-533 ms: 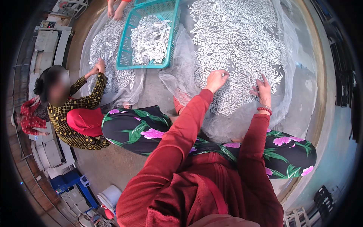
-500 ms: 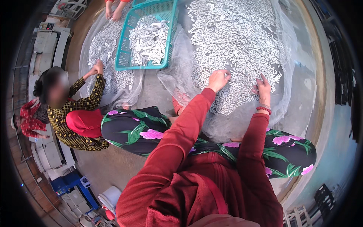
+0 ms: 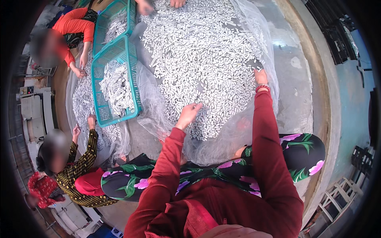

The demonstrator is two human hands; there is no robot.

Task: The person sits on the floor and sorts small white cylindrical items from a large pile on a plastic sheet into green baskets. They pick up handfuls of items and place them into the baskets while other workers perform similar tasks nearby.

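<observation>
A wide heap of short silvery-white cylindrical pieces (image 3: 186, 59) lies on translucent mesh netting (image 3: 222, 146) before me. Over the near part of the heap is my left hand (image 3: 188, 115), its thumb and fingertips drawn together in a pinch. Whatever it may hold there is too small to make out. My right hand (image 3: 260, 77), with a red bead bracelet at the wrist, reaches to the heap's right side beside the netting's edge. Its fingers point down among the pieces and are mostly hidden, beside a small dark bare patch.
Left of the heap stand two teal plastic baskets (image 3: 135, 85) with longer white tubes (image 3: 116, 85). Co-workers in orange (image 3: 75, 25) and in yellow-black checks (image 3: 81, 174) handle a second heap (image 3: 82, 97). Another person's hands (image 3: 177, 3) are at the far edge. Black crates (image 3: 361, 160) stand right.
The view has shifted, bringing in the orange-clad co-worker and far hands. My hands have moved apart: the right is farther out at the heap's right side, the left over its near part.
</observation>
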